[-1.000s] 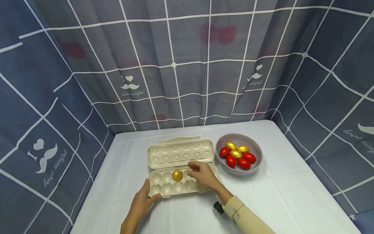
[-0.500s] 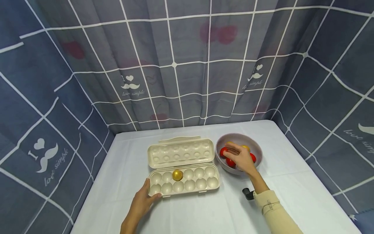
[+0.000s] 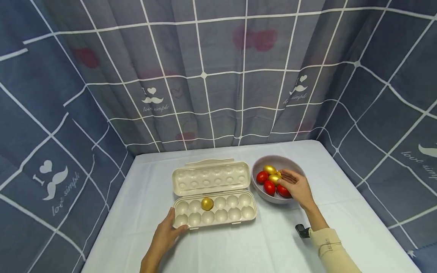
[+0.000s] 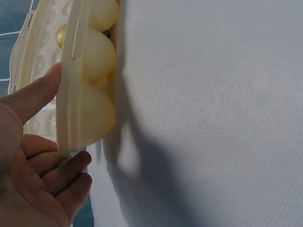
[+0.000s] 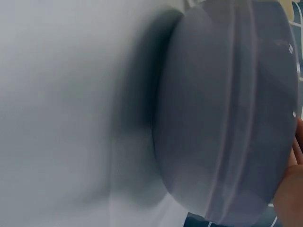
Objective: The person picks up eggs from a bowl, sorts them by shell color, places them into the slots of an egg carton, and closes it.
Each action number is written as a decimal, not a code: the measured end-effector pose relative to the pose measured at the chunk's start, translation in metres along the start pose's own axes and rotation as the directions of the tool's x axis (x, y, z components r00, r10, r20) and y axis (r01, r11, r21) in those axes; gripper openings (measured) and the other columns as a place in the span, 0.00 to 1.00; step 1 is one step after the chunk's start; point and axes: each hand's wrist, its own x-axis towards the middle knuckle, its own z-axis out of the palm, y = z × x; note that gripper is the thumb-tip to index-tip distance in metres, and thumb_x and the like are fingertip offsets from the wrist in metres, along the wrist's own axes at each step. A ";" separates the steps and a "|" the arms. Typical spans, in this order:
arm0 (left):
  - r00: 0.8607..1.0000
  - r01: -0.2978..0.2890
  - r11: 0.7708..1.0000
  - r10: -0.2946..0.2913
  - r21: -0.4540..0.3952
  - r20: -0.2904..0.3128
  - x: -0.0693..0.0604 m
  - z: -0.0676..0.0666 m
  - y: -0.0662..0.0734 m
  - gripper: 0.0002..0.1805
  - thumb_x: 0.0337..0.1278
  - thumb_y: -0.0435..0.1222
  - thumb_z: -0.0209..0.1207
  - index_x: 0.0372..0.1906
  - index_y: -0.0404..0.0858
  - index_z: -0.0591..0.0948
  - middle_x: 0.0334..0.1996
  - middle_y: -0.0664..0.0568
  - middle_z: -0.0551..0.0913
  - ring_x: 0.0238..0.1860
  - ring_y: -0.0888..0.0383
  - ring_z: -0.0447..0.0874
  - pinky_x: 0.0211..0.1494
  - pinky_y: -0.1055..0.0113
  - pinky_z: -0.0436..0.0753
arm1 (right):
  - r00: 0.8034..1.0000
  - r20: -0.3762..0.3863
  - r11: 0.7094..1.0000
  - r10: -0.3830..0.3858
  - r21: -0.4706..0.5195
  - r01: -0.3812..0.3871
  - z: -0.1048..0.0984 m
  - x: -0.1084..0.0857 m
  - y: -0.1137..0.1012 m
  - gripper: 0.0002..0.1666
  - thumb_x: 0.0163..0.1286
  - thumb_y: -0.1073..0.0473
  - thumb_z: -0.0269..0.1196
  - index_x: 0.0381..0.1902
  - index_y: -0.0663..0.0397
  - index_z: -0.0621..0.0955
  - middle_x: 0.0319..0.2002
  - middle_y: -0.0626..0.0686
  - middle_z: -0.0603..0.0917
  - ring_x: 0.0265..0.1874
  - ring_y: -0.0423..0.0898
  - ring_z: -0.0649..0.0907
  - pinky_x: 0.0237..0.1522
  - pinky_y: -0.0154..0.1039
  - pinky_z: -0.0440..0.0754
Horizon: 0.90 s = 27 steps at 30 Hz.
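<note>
A cream egg carton (image 3: 225, 224) lies with its lid (image 3: 213, 180) folded back; one gold egg (image 3: 206, 204) sits in its back row. At its left end my left hand (image 3: 163, 238) grips the edge, thumb above and fingers below, also visible in the left wrist view on the carton (image 4: 72, 94). My right hand (image 3: 299, 190) reaches into the mauve bowl (image 3: 268, 198), fingers over a mostly hidden gold egg; whether they hold it I cannot tell. In the right wrist view the bowl (image 5: 199, 109) hides most of the hand (image 5: 291, 189).
Other eggs in the bowl are red (image 3: 269, 187) and gold (image 3: 269, 169). The bowl stands right of the carton on a white-covered table (image 3: 218, 254). Behind and at both sides hang dark checked curtains (image 3: 222, 94). A black device (image 3: 302, 231) is at the right wrist.
My right hand has moved right from above the carton, across the bowl's left part, to its right part. My left hand stays at the carton's end.
</note>
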 end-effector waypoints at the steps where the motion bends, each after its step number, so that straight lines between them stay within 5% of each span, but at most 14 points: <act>1: 1.000 -0.001 1.000 0.001 -0.005 -0.002 0.000 0.000 0.000 0.54 0.53 0.45 0.70 0.71 0.18 0.53 0.72 0.28 0.51 0.73 0.35 0.51 0.74 0.42 0.54 | 1.000 -0.009 1.000 0.001 0.002 -0.001 0.001 0.000 0.001 0.27 0.65 0.72 0.67 0.58 0.82 0.73 0.56 0.77 0.76 0.47 0.29 0.80 0.55 0.30 0.78; 10: 1.000 0.001 0.999 -0.001 -0.036 -0.004 0.000 0.002 0.000 0.55 0.53 0.45 0.71 0.71 0.17 0.52 0.73 0.27 0.49 0.73 0.34 0.50 0.74 0.42 0.53 | 0.999 -0.021 0.998 0.039 -0.052 -0.040 0.004 0.010 0.002 0.27 0.65 0.70 0.67 0.58 0.81 0.73 0.55 0.75 0.78 0.55 0.66 0.79 0.52 0.23 0.77; 16: 1.000 0.016 0.998 -0.016 -0.053 0.009 0.000 0.002 0.000 0.56 0.53 0.46 0.71 0.72 0.19 0.51 0.74 0.28 0.48 0.74 0.35 0.48 0.75 0.43 0.52 | 0.987 0.033 0.983 0.159 -0.101 -0.155 0.000 0.019 0.004 0.30 0.67 0.68 0.65 0.62 0.80 0.70 0.58 0.75 0.75 0.59 0.67 0.76 0.52 0.22 0.76; 23: 1.000 0.025 0.998 -0.025 -0.053 0.004 -0.001 0.001 0.000 0.55 0.54 0.45 0.70 0.72 0.19 0.51 0.73 0.28 0.48 0.74 0.34 0.48 0.74 0.42 0.51 | 0.959 0.068 0.955 0.274 -0.141 -0.262 0.008 0.033 0.009 0.32 0.67 0.67 0.65 0.64 0.80 0.69 0.59 0.74 0.75 0.61 0.66 0.75 0.64 0.51 0.73; 27: 0.999 0.034 0.998 -0.033 -0.057 0.007 -0.001 0.003 -0.001 0.55 0.53 0.46 0.70 0.72 0.19 0.50 0.74 0.28 0.47 0.74 0.35 0.47 0.74 0.43 0.51 | 0.953 0.084 0.949 0.291 -0.150 -0.276 0.016 0.035 0.009 0.33 0.66 0.68 0.65 0.63 0.82 0.67 0.58 0.75 0.75 0.59 0.66 0.75 0.64 0.55 0.72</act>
